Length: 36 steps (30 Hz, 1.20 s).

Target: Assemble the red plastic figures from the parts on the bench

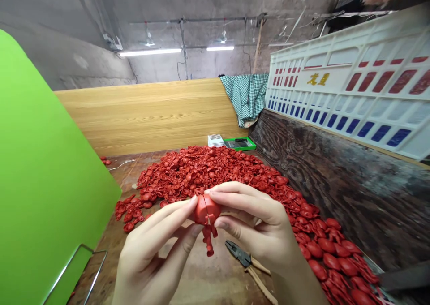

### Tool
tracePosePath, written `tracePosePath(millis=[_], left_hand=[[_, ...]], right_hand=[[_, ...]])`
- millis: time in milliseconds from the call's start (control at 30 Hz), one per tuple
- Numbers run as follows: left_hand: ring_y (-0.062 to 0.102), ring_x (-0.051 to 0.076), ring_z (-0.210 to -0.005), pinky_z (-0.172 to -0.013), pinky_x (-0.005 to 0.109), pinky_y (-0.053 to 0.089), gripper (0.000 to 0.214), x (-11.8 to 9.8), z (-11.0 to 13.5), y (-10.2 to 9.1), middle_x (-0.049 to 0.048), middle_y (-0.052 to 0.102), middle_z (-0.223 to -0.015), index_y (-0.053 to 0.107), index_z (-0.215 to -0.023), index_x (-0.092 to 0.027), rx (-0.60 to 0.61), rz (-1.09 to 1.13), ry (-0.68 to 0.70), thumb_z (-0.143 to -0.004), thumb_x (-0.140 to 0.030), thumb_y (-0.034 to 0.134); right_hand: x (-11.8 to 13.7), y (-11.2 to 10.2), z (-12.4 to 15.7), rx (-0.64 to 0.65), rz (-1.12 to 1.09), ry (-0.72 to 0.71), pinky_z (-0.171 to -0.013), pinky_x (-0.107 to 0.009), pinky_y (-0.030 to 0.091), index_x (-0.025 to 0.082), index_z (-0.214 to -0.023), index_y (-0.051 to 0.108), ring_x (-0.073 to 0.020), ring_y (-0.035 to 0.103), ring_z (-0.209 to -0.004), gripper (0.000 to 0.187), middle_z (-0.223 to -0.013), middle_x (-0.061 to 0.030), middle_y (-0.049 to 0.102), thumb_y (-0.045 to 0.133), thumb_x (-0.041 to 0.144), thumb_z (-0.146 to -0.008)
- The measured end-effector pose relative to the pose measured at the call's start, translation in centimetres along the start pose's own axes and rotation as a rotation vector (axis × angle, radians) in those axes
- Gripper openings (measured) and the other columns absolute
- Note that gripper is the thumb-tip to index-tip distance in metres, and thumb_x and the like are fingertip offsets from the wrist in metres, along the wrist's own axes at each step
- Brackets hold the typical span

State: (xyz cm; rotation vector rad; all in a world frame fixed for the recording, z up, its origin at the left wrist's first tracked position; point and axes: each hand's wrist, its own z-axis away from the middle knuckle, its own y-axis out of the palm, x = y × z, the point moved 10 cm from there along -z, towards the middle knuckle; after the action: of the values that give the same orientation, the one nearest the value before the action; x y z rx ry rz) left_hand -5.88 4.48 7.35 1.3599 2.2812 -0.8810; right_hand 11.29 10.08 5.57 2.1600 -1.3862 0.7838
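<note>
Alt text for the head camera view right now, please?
The left hand and right hand pinch a red plastic part above a large heap of red parts. Pliers with wooden handles lie just below the hands.

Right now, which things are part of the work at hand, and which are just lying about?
In the work: left hand, right hand, red moulded plastic part, heap of red plastic parts, probably the wooden-handled pliers.

Lying about: green tray, white stack, checked cloth.
</note>
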Motion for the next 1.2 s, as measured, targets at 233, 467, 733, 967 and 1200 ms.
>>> tracePosePath(millis=[233, 467, 733, 967, 1200], left_hand=[[0.084, 0.015, -0.097, -0.085, 0.016, 0.068, 0.043, 0.4, 0.4, -0.3, -0.0059, 0.084, -0.122, 0.081, -0.125, -0.046, -0.028, 0.039, -0.094, -0.091, -0.021, 0.083], [0.084, 0.014, -0.095, -0.086, 0.015, 0.068, 0.043, 0.9, 0.5, 0.2, -0.0049, 0.085, -0.119, 0.079, -0.128, -0.043, -0.025, 0.102, -0.159, -0.092, -0.02, 0.083], [0.081, 0.017, -0.111, -0.101, 0.026, 0.067, 0.051, -0.3, 0.1, 0.0, -0.0073, 0.081, -0.131, 0.076, -0.134, -0.048, 0.017, 0.027, -0.011, -0.094, -0.017, 0.08], [0.08, 0.019, -0.116, -0.102, 0.025, 0.066, 0.053, -0.7, 0.0, 0.3, -0.0039, 0.079, -0.136, 0.075, -0.137, -0.044, 0.056, 0.017, 0.019, -0.094, -0.013, 0.078], [0.08, 0.021, -0.118, -0.101, 0.026, 0.067, 0.056, -1.2, 0.0, 0.1, -0.0015, 0.078, -0.138, 0.074, -0.139, -0.042, 0.091, 0.039, 0.066, -0.094, -0.01, 0.078]], right_hand=[[0.0, 0.2, 0.0, 0.016, -0.008, -0.015, -0.1, -0.03, 0.067, 0.04, -0.13, 0.08, -0.0197, 0.078, -0.116, 0.043, -0.128, -0.0044, 0.081, 0.082, 0.014, -0.095], [0.2, 0.8, 0.3, 0.042, -0.1, -0.024, -0.099, -0.031, 0.069, 0.038, -0.132, 0.079, -0.0207, 0.081, -0.112, 0.045, -0.128, -0.0035, 0.083, 0.084, 0.015, -0.093], [1.2, 0.5, -0.2, 0.05, 0.024, -0.072, -0.106, -0.034, 0.066, 0.037, -0.13, 0.08, -0.0217, 0.081, -0.116, 0.049, -0.128, -0.0028, 0.083, 0.086, 0.01, -0.09], [1.7, 0.4, -0.3, 0.033, 0.059, -0.096, -0.099, -0.034, 0.069, 0.037, -0.129, 0.08, -0.0229, 0.083, -0.11, 0.047, -0.125, -0.0043, 0.084, 0.086, 0.012, -0.09], [1.7, 0.5, -0.4, 0.045, 0.018, -0.096, -0.098, -0.033, 0.07, 0.037, -0.129, 0.08, -0.0228, 0.083, -0.111, 0.048, -0.127, -0.0044, 0.083, 0.086, 0.011, -0.09]])
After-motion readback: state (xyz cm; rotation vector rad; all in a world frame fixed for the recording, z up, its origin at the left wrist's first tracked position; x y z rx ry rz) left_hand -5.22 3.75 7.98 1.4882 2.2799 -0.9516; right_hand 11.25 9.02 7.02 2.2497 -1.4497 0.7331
